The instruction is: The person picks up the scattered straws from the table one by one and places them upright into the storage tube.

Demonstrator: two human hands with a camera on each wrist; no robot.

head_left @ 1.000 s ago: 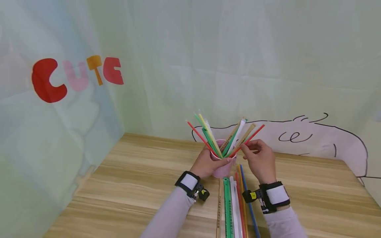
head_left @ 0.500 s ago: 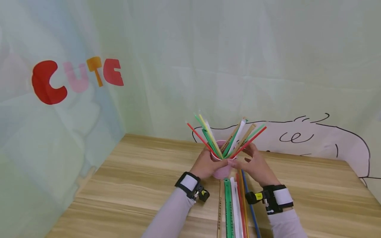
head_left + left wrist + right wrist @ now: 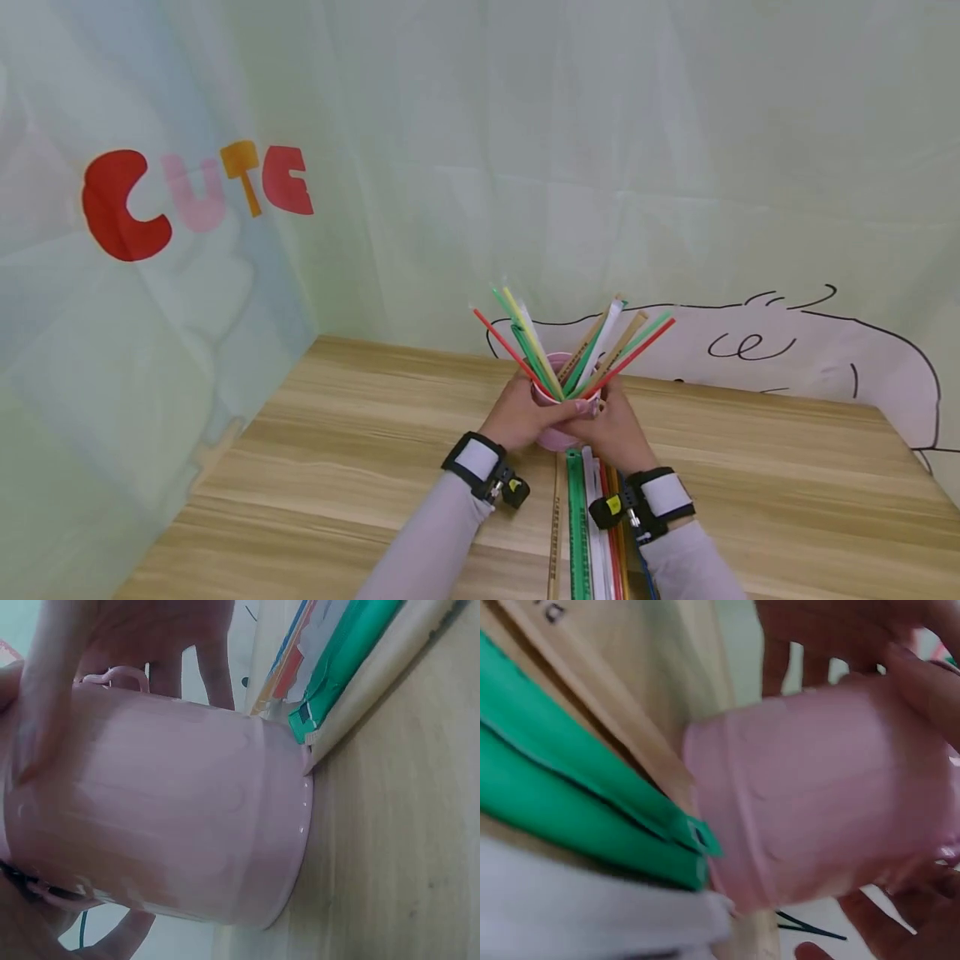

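Observation:
A small pink bucket point(image 3: 557, 440) with side handles stands upright on the table. Out of it fan drinking straws, among them a red straw point(image 3: 637, 356), a yellow straw point(image 3: 531, 335) and paper-wrapped ones. From the left, my left hand point(image 3: 519, 417) grips the bucket below its rim, thumb across the near side. My right hand point(image 3: 617, 427) holds it from the right, its thumb meeting the left thumb. In the left wrist view the bucket's wall point(image 3: 165, 802) shows between both hands. The fingers behind the bucket are partly hidden.
Toward me from the bucket lies a row of straws: a brown wrapped straw point(image 3: 555, 525), green wrapped straws point(image 3: 577, 521), white ones point(image 3: 595, 517), then red, orange and blue, partly covered by my right wrist. Printed cloth point(image 3: 600, 167) hangs behind the table point(image 3: 360, 417).
My right hand let go of the straws at the bucket's right, moved down and left, and took hold of the bucket's side. A light green straw now shows beside the red one. My left hand stays.

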